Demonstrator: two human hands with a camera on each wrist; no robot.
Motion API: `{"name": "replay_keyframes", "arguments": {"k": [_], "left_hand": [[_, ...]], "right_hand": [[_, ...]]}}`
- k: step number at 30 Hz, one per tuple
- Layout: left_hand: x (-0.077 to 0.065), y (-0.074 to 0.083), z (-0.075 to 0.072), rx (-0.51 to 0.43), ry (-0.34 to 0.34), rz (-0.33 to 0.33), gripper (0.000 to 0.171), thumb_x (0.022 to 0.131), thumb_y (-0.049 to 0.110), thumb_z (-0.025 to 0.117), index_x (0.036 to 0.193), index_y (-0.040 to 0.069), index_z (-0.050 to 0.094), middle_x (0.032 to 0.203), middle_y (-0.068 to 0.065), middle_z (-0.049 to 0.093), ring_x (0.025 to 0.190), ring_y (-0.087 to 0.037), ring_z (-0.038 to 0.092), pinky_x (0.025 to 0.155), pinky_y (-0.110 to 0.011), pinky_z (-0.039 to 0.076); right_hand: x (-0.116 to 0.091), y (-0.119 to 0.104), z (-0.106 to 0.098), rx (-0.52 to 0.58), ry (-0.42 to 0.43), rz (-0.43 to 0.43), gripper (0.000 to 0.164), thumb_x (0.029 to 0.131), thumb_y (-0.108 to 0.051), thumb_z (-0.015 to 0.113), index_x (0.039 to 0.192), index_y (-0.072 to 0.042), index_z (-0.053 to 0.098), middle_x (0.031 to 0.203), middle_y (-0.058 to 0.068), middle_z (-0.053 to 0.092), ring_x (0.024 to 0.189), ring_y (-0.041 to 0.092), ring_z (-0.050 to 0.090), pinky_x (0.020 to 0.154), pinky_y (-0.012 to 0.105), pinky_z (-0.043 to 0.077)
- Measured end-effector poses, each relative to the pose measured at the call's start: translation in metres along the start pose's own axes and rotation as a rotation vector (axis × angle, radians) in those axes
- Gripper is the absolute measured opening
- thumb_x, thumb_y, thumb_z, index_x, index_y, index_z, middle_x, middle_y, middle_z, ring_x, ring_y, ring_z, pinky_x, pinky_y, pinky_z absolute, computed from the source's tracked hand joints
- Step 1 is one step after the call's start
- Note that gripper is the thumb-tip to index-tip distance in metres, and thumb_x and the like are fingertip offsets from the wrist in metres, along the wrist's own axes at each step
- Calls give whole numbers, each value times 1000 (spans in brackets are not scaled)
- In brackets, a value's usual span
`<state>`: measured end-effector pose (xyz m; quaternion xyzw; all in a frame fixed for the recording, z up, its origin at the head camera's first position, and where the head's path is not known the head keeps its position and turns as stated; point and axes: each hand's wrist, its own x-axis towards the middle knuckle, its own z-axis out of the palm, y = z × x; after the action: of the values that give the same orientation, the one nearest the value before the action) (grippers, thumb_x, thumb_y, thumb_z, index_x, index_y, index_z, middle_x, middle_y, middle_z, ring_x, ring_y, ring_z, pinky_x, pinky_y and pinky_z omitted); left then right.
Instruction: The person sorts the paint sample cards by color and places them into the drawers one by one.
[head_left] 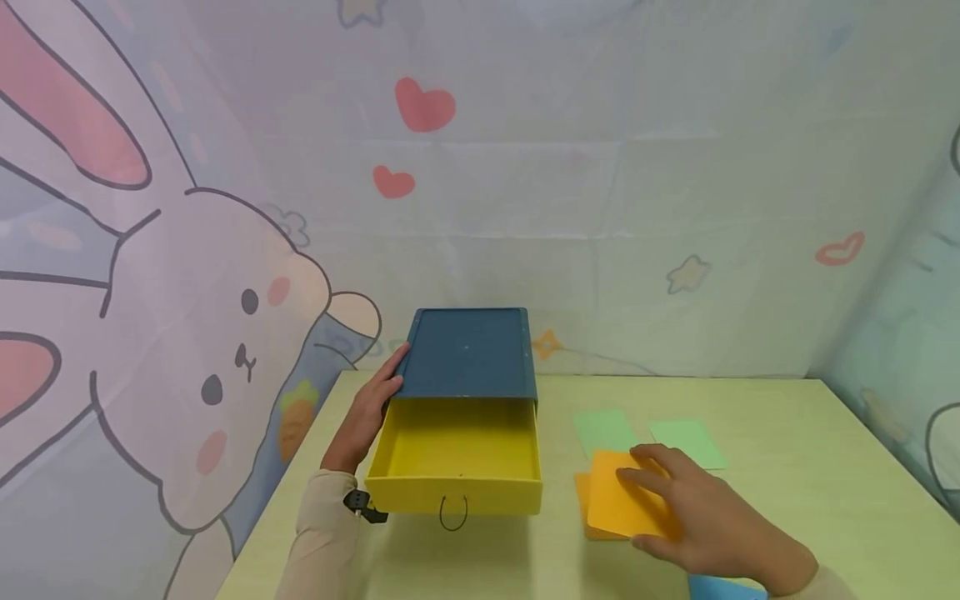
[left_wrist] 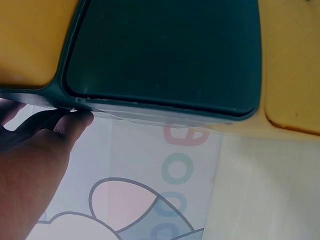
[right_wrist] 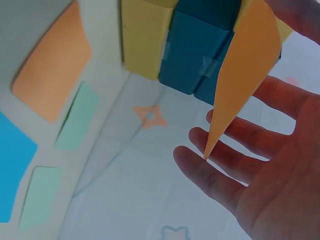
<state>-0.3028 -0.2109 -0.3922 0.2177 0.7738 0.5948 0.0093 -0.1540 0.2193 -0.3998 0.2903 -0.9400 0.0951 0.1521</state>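
Observation:
My left hand lies along the left side of a dark blue drawer box, its fingers touching the side wall. The box's yellow drawer is pulled out toward me and holds nothing I can see. To the right, my right hand holds an orange sheet of paper by its edges, between thumb and fingers. In the right wrist view, the held orange sheet is raised off the table, slightly bowed. Beneath it on the table lies another orange sheet, mostly covered in the head view.
Two light green sheets lie behind the right hand, a left one and a right one. A blue sheet shows partly under the right wrist. A thin loop pull hangs from the drawer front. A printed cloth stands behind the table.

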Motion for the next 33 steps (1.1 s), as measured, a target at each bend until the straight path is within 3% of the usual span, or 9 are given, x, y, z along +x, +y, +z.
{"name": "replay_keyframes", "arguments": {"k": [11, 18, 24, 33], "left_hand": [[-1, 0, -2, -4, 6, 1, 55, 110, 40, 27, 163, 30, 16, 172, 0, 4, 160, -33, 4, 128, -59, 7], [-1, 1, -2, -3, -1, 0, 55, 110, 40, 27, 163, 31, 15, 172, 0, 4, 160, -33, 4, 128, -59, 8], [0, 1, -1, -3, 4, -2, 55, 110, 40, 27, 163, 30, 16, 172, 0, 4, 160, -32, 4, 128, -59, 8], [0, 1, 0, 5, 16, -8, 56, 110, 39, 27, 163, 28, 15, 172, 0, 4, 160, -32, 4, 128, -59, 7]], "right_hand": [[17, -8, -23, -19, 74, -57, 55, 82, -48, 78, 129, -20, 68, 135, 9, 58, 116, 25, 61, 89, 47, 58], [26, -10, -32, -24, 132, -129, 50, 84, -49, 76, 126, -24, 67, 132, 9, 60, 113, 23, 62, 83, 43, 58], [40, -9, -40, -6, 123, -150, 48, 84, -51, 75, 125, -27, 66, 133, 7, 61, 113, 23, 62, 85, 45, 58], [62, -16, -46, 29, 90, -192, 49, 85, -52, 73, 127, -27, 66, 133, 2, 61, 113, 17, 62, 83, 37, 58]]}}
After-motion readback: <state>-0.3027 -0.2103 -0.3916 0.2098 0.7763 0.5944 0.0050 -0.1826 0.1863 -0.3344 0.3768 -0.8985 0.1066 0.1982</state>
